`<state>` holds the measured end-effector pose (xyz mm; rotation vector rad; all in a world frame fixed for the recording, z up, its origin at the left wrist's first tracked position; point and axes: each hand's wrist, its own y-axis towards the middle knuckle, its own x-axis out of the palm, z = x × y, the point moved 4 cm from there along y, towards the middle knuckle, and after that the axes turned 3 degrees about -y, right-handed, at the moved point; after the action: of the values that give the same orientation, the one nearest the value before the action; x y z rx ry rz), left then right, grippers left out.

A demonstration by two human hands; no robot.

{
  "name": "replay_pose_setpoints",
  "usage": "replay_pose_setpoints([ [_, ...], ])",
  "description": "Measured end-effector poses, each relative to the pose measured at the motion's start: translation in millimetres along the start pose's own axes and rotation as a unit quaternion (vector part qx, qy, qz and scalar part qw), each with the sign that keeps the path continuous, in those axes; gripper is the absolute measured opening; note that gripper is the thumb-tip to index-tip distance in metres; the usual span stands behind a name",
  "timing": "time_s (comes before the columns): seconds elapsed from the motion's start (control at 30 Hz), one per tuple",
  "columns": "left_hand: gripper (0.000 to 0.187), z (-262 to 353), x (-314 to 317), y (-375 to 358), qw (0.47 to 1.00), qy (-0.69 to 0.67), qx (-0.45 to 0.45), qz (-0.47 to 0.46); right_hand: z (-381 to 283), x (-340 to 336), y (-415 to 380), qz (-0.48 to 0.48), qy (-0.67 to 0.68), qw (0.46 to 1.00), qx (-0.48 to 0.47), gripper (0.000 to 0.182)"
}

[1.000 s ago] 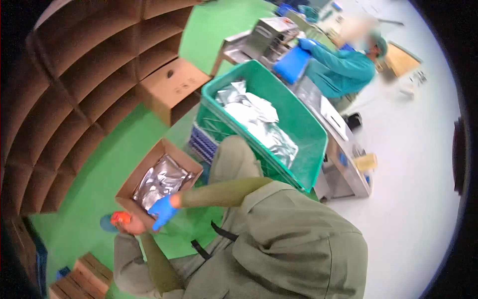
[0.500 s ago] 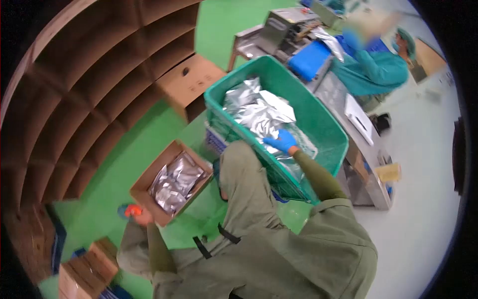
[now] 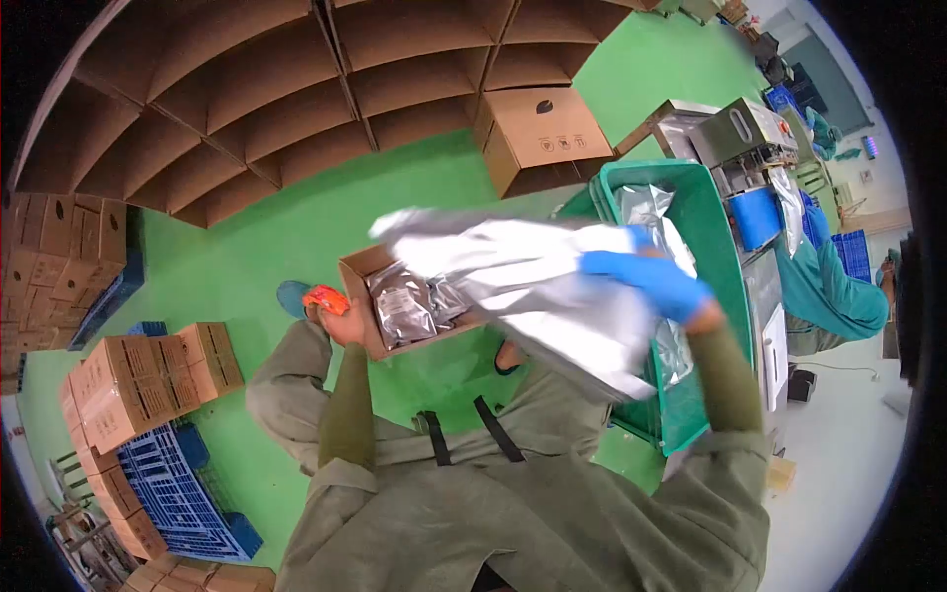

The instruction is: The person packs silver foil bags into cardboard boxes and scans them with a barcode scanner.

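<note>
My right hand (image 3: 656, 281), in a blue glove, is closed on a large silver foil bag (image 3: 533, 286), smeared by motion. The bag hangs between the green tub (image 3: 725, 296) and an open cardboard box (image 3: 434, 342), covering part of both. More foil bags (image 3: 651, 205) lie in the tub. Inside the box are several silver foil packs (image 3: 404, 308). My left hand (image 3: 340, 321) is beside the box's left side, fingers curled around a small bright orange object (image 3: 324, 298) whose kind I cannot make out.
Cardboard shelving (image 3: 296, 109) runs along the back. A closed carton (image 3: 547, 138) stands behind the tub. Stacked cartons (image 3: 138, 385) and a blue pallet (image 3: 182, 483) are at left. A person in teal (image 3: 829, 291) is by the machine (image 3: 745, 133) at right.
My right hand has lifted a foil bag out of the green tub and moved it left toward the box. My left hand stays beside the box. The camera view has turned left.
</note>
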<state>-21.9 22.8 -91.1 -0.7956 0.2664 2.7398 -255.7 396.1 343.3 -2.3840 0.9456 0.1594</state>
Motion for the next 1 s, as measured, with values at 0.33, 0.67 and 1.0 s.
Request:
replay_pose_setpoints([
  [0.33, 0.057, -93.9, 43.9, 20.2, 0.994, -0.019, 0.07, 0.085, 192.2, 121.9, 106.6, 0.118, -0.399, 0.861, -0.292, 0.035],
  [0.67, 0.075, -49.8, 20.3, 15.1, 0.994, -0.008, -0.038, -0.098, 299.4, -181.2, -42.2, 0.529, -0.364, 0.766, -0.037, 0.042],
  [1.0, 0.067, -49.3, 15.3, 15.2, 0.999, 0.027, 0.006, -0.046, 372.5, -136.3, 259.7, 0.563, 0.092, 0.817, 0.081, 0.076],
])
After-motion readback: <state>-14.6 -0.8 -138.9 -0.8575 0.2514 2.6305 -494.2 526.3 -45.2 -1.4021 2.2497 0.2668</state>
